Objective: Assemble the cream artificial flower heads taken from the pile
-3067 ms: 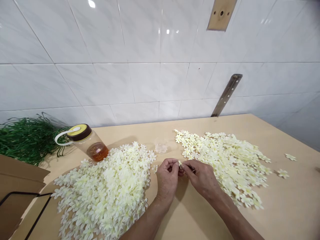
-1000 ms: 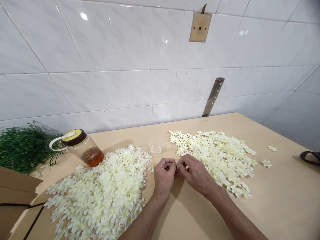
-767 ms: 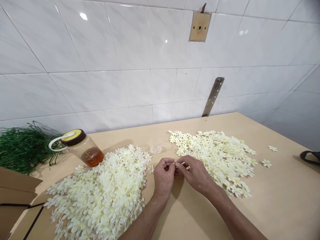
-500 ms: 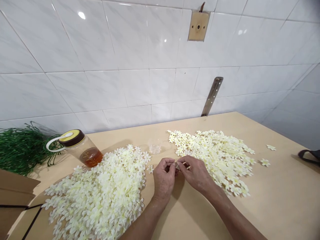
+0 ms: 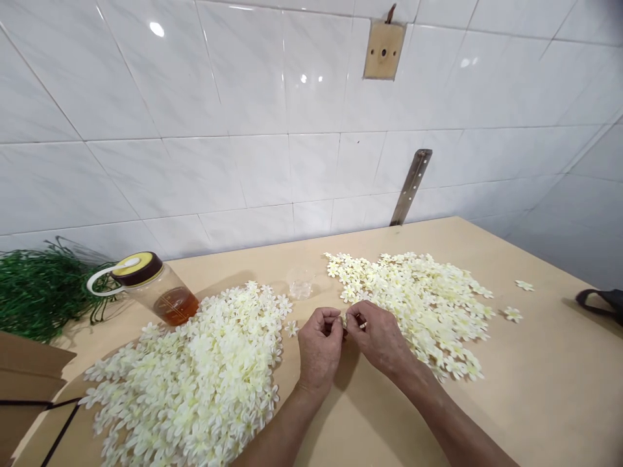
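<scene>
Head camera, and nearest to us two bare forearms come up from the bottom edge, with a great heap of white flowers (image 5: 204, 376) spread to the left, running right out of the picture. Cardboard (image 5: 32, 370) stands in the lower left corner, a thin black strip (image 5: 65, 428) across it! Up to the action: left hand (image 5: 318, 350), thumb and forefinger pinched, and right hand (image 5: 382, 337), pinched just the same, the fingertips all but meeting. Between them, gripped by both, a small pale flower (image 5: 345, 320), mostly hidden by the fingers, held over the bare middle of the bench (image 5: 545, 389).

One loose flower (image 5: 291, 329) lies just left of the knuckles. Over on the right, a second heap, yellower (image 5: 423, 305), fans out beyond the wrist, two strays (image 5: 513, 314) apart from it, and a black strap (image 5: 601, 301) at the far right edge.

Deeper now: a bottle (image 5: 150, 288) of amber liquid, yellow-topped, white-looped, just behind the left heap; green stems (image 5: 39, 292) in a tangle beside it; a clear plastic piece (image 5: 302, 287) between the heaps. Then the tiled wall (image 5: 195, 172), a slanting metal bracket (image 5: 411, 188), and highest, a yellowed wall plate (image 5: 384, 50).
</scene>
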Motion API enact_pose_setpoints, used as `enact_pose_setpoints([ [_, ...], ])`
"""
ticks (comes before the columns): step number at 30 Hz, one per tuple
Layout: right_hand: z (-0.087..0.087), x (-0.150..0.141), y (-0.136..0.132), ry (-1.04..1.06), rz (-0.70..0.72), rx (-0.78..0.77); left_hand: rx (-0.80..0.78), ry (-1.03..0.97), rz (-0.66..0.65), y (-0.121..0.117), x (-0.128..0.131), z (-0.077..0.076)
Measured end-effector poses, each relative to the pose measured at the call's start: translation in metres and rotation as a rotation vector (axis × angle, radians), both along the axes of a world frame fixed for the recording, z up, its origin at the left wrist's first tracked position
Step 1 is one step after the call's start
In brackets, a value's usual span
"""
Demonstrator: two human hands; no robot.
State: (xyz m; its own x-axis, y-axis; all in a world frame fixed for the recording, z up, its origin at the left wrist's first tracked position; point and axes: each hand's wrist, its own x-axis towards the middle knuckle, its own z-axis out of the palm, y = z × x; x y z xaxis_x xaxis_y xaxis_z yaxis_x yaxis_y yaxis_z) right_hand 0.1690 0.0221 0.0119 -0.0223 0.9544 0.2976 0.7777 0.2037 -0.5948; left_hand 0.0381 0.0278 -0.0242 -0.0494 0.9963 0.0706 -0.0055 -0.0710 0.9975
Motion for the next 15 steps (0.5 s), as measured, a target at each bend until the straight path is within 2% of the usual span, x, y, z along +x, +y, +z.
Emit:
enact_pose_setpoints([
  [3, -0.001, 0.004, 0.003, 0.059, -0.065, -0.054, -0.090, -0.101, 0.025, 0.004, 0.000, -0.002],
  [7, 0.003, 0.012, 0.006, 0.275, -0.145, -0.201, -0.134, -0.186, 0.031, 0.007, -0.001, 0.000],
  [10, 0.008, 0.015, 0.006, 0.458, -0.102, -0.284, -0.145, -0.228, 0.013, 0.006, -0.002, 0.006],
  [15, 0.008, 0.013, 0.004, 0.626, -0.011, -0.312, -0.230, -0.421, -0.092, 0.005, -0.003, 0.016],
])
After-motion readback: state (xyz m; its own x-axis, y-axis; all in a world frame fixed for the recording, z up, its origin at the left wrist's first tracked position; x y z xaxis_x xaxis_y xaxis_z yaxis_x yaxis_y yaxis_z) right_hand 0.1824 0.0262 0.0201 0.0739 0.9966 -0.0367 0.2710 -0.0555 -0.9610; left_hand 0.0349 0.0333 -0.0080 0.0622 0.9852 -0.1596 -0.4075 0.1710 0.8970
